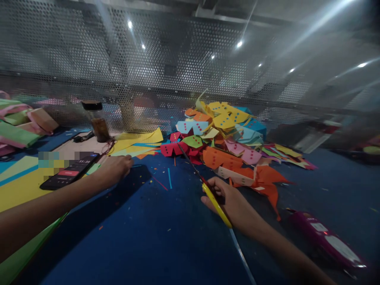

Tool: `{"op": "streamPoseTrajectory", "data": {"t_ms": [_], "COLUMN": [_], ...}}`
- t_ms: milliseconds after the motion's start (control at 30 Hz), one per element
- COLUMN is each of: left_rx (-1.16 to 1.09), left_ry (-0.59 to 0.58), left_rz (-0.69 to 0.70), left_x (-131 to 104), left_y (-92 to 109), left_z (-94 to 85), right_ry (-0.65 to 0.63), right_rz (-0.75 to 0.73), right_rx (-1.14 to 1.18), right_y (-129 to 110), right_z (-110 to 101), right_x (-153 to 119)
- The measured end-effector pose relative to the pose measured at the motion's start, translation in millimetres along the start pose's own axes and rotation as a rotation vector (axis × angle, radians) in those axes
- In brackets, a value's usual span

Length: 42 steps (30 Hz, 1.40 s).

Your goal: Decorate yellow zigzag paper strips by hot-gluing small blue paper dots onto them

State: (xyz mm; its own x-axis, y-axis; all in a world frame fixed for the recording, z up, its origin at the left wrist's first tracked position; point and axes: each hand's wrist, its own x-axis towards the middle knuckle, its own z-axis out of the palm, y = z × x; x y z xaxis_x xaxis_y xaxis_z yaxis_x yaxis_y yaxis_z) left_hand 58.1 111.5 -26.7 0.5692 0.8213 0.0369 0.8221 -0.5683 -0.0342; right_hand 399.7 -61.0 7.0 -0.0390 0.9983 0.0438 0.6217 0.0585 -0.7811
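My right hand (233, 204) grips a pair of scissors (218, 206) with yellow handles, their dark blades pointing away toward the pile of cut paper. My left hand (117, 171) hovers low over the blue table, fingers curled together; what they may hold is hidden. Just past its fingertips is a thin blue paper strip (137, 165). Beyond both hands lies a heap of folded, dotted paper pieces (222, 120) in yellow, orange, red, blue and pink. Orange paper pieces (265, 178) lie closest to my right hand.
Left of my left hand lies a black phone (69, 171) on yellow paper (20, 192). A dark-lidded jar (100, 126) stands behind it. A purple packet (326, 239) lies at right. Paper scraps dot the blue table (148, 245); a perforated metal panel (148, 59) rises at the back.
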Motion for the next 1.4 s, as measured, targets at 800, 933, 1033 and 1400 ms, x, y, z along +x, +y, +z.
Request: {"op": "streamPoseTrajectory", "data": {"t_ms": [800, 933, 1033, 1400], "left_rx": [-1.542, -1.604, -1.634, -1.747], "left_ry": [-0.349, -0.381, -0.397, -0.386], "left_rz": [-0.238, -0.264, -0.267, -0.221], "left_x": [-67, -75, -79, -97], "left_y": [80, 88, 92, 102], "left_z": [-29.6, -30.0, -30.6, -20.9], "right_ry": [-0.124, -0.129, -0.098, -0.066], "right_rz": [-0.011, -0.032, -0.047, -0.04], "right_rx": [0.397, 0.453, 0.424, 0.381], "right_y": [-87, -87, -87, -78], "right_z": [58, 67, 69, 79], "right_x": [12, 10, 7, 1]}}
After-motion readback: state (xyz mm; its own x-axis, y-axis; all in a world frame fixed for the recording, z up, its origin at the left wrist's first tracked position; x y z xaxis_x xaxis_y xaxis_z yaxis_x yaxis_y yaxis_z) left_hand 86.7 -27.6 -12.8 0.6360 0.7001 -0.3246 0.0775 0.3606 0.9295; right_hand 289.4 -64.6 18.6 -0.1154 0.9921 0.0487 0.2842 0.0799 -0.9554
